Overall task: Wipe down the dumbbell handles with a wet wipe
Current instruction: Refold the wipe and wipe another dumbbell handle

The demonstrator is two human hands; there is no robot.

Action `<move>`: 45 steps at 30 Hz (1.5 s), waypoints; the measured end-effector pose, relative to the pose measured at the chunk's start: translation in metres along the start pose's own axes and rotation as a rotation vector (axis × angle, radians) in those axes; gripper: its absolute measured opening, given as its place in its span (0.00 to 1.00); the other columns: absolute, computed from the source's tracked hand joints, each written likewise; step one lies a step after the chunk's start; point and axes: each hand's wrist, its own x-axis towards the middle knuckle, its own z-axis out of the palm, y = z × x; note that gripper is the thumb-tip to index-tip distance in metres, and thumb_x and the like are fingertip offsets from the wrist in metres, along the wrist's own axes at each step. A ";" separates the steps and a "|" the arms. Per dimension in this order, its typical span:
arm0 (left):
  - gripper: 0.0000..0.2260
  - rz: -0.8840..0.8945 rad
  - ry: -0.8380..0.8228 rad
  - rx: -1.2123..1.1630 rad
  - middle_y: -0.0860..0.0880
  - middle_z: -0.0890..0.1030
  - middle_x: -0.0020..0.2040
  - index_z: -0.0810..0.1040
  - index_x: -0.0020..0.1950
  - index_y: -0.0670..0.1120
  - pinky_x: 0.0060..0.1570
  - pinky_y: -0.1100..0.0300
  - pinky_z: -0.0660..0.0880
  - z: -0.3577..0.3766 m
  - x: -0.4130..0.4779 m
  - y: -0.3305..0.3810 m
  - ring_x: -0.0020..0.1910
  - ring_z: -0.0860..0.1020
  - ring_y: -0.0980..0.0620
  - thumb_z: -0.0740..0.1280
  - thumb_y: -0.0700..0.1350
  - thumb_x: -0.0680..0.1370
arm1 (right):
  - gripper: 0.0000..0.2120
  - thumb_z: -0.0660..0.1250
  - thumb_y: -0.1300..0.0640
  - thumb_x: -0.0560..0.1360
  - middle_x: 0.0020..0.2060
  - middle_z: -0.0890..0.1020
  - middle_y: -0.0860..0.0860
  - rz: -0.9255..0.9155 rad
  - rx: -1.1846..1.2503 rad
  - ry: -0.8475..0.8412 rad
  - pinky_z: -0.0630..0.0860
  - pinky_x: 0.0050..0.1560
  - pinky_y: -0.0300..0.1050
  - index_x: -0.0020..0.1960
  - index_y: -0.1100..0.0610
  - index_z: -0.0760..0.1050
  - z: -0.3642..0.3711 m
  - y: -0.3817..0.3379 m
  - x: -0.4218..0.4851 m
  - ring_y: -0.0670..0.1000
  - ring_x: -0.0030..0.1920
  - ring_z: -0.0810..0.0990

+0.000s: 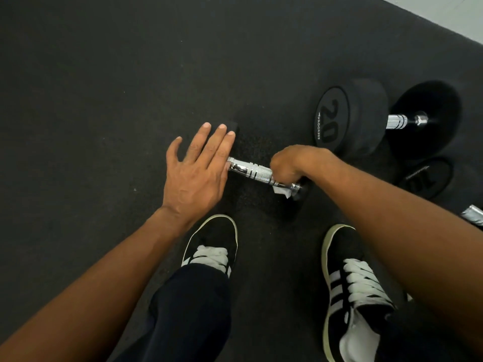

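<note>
On my feed the small dumbbell [251, 172] lies on the rubber floor [104, 100], about mid-floor and just ahead of the two shoes [213, 246]. My left hand [194, 176] is flat, fingers straight and spread, pressing down over the left head [231, 126] and the near end of the bar. My right hand [295, 163] is curled around the handle near its right end, with the wet wipe [281, 191] bunched inside the grip and a white corner poking out below. I judge this dumbbell light enough to roll or skid under a rubbing stroke, so pinning one head is the sensible hold. The handle is rigid chrome, glossy on the smooth collars and finely knurled in the middle with dark grooved rings. Wet, the polished parts should be slippery, while the knurling should drag at the soft, thin wipe and could shred it. The heads look like matte black rubber, grippy against the speckled floor. Toward the floor's far right corner lies the bigger dumbbell [350, 121] marked 20, with thick round heads and a short bright handle [397, 122]. I expect it to stay put unaided. At the right edge a third dumbbell [426, 177] shows one head and a bit of chrome.
</note>
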 end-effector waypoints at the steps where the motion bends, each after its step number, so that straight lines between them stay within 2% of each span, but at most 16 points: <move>1: 0.23 0.001 0.002 0.001 0.49 0.64 0.80 0.62 0.81 0.47 0.69 0.35 0.63 0.001 0.000 0.000 0.80 0.60 0.48 0.52 0.50 0.85 | 0.08 0.59 0.62 0.77 0.44 0.79 0.52 -0.008 0.008 -0.017 0.77 0.48 0.48 0.47 0.56 0.77 -0.001 0.001 0.002 0.56 0.45 0.79; 5: 0.23 -0.010 0.016 0.005 0.49 0.64 0.80 0.61 0.81 0.48 0.69 0.36 0.63 0.004 0.001 0.001 0.80 0.60 0.49 0.53 0.50 0.85 | 0.11 0.57 0.63 0.77 0.55 0.81 0.56 -0.002 0.014 0.033 0.75 0.54 0.49 0.51 0.59 0.78 -0.002 0.002 -0.005 0.57 0.50 0.79; 8: 0.23 -0.009 0.023 0.000 0.49 0.64 0.80 0.62 0.81 0.48 0.69 0.36 0.63 0.003 -0.001 0.000 0.80 0.60 0.49 0.54 0.49 0.85 | 0.11 0.59 0.56 0.77 0.56 0.80 0.55 0.052 -0.048 0.236 0.66 0.63 0.56 0.55 0.54 0.78 0.011 -0.008 -0.020 0.59 0.56 0.78; 11: 0.23 -0.001 0.019 0.003 0.49 0.63 0.80 0.61 0.81 0.48 0.70 0.36 0.62 0.003 -0.003 0.001 0.80 0.59 0.49 0.53 0.50 0.85 | 0.20 0.53 0.47 0.79 0.55 0.81 0.57 0.123 0.070 0.362 0.54 0.73 0.60 0.63 0.57 0.72 0.030 -0.019 -0.033 0.59 0.59 0.78; 13: 0.23 -0.005 0.012 0.007 0.49 0.63 0.80 0.61 0.81 0.48 0.69 0.36 0.62 0.003 -0.002 0.001 0.80 0.59 0.49 0.52 0.50 0.85 | 0.23 0.48 0.45 0.80 0.54 0.80 0.57 0.154 0.131 0.406 0.53 0.74 0.59 0.63 0.59 0.71 0.036 -0.021 -0.040 0.60 0.56 0.79; 16: 0.23 -0.011 -0.001 0.013 0.49 0.63 0.80 0.61 0.81 0.48 0.69 0.35 0.62 0.003 0.000 0.001 0.80 0.59 0.48 0.51 0.50 0.86 | 0.19 0.51 0.50 0.80 0.53 0.81 0.56 0.180 0.120 0.493 0.54 0.74 0.57 0.60 0.59 0.74 0.037 -0.027 -0.046 0.58 0.55 0.80; 18: 0.23 -0.013 -0.006 0.018 0.49 0.64 0.80 0.61 0.81 0.48 0.69 0.35 0.62 0.002 0.002 0.002 0.80 0.59 0.49 0.51 0.50 0.86 | 0.16 0.54 0.52 0.79 0.51 0.83 0.55 0.199 0.116 0.552 0.61 0.69 0.56 0.56 0.58 0.77 0.036 -0.037 -0.049 0.56 0.53 0.80; 21: 0.22 -0.022 -0.002 0.012 0.49 0.64 0.80 0.62 0.80 0.48 0.69 0.35 0.62 0.002 0.002 0.003 0.80 0.60 0.49 0.51 0.50 0.86 | 0.17 0.55 0.55 0.79 0.55 0.80 0.55 0.274 0.138 0.583 0.66 0.47 0.49 0.58 0.57 0.79 0.042 -0.054 -0.051 0.56 0.54 0.78; 24: 0.22 -0.026 0.004 0.016 0.49 0.64 0.80 0.62 0.80 0.48 0.69 0.36 0.62 0.002 0.001 0.004 0.80 0.60 0.49 0.52 0.50 0.86 | 0.19 0.57 0.54 0.78 0.60 0.76 0.59 0.357 0.307 0.576 0.71 0.44 0.46 0.64 0.62 0.75 0.055 -0.074 -0.050 0.56 0.56 0.79; 27: 0.22 -0.026 0.008 0.013 0.48 0.65 0.79 0.62 0.80 0.47 0.69 0.36 0.62 0.002 0.001 0.004 0.80 0.60 0.48 0.52 0.50 0.86 | 0.27 0.61 0.53 0.76 0.64 0.70 0.58 0.482 0.568 0.647 0.70 0.38 0.46 0.70 0.67 0.65 0.071 -0.090 -0.051 0.58 0.51 0.81; 29: 0.22 -0.021 -0.001 0.017 0.48 0.65 0.79 0.62 0.80 0.47 0.69 0.35 0.63 0.002 0.003 0.004 0.79 0.61 0.48 0.51 0.50 0.86 | 0.30 0.62 0.53 0.76 0.68 0.65 0.57 0.517 0.869 0.712 0.66 0.40 0.44 0.73 0.65 0.60 0.078 -0.098 -0.049 0.59 0.48 0.81; 34: 0.22 -0.026 -0.006 0.015 0.48 0.65 0.79 0.62 0.80 0.46 0.69 0.36 0.63 0.001 0.004 0.004 0.79 0.61 0.48 0.49 0.50 0.86 | 0.25 0.65 0.56 0.76 0.69 0.64 0.52 0.663 1.645 0.833 0.66 0.45 0.36 0.70 0.60 0.65 0.064 -0.109 -0.035 0.43 0.35 0.69; 36: 0.22 -0.025 -0.003 0.015 0.48 0.65 0.79 0.62 0.80 0.46 0.69 0.36 0.63 -0.001 0.003 0.005 0.79 0.62 0.47 0.49 0.50 0.86 | 0.22 0.66 0.57 0.75 0.65 0.70 0.53 0.702 2.045 0.772 0.71 0.45 0.39 0.67 0.59 0.69 0.053 -0.114 -0.027 0.43 0.40 0.73; 39: 0.22 -0.027 -0.001 0.005 0.48 0.65 0.79 0.62 0.80 0.46 0.69 0.36 0.63 -0.002 0.002 0.006 0.79 0.62 0.47 0.50 0.50 0.86 | 0.10 0.65 0.64 0.74 0.45 0.79 0.51 0.673 2.607 0.683 0.74 0.44 0.42 0.54 0.56 0.75 0.046 -0.109 -0.023 0.47 0.41 0.77; 42: 0.22 -0.022 0.005 -0.001 0.47 0.66 0.79 0.63 0.80 0.46 0.69 0.36 0.63 -0.003 0.002 0.005 0.79 0.62 0.47 0.52 0.49 0.86 | 0.08 0.62 0.67 0.74 0.32 0.71 0.50 0.686 2.724 0.682 0.67 0.33 0.40 0.40 0.56 0.72 0.055 -0.097 -0.022 0.46 0.31 0.69; 45: 0.22 -0.022 0.006 -0.018 0.47 0.66 0.79 0.64 0.79 0.45 0.69 0.36 0.63 -0.003 0.006 0.006 0.79 0.62 0.47 0.52 0.49 0.86 | 0.10 0.61 0.68 0.74 0.33 0.73 0.50 0.607 2.730 0.659 0.69 0.37 0.38 0.38 0.55 0.72 0.067 -0.095 -0.025 0.45 0.33 0.71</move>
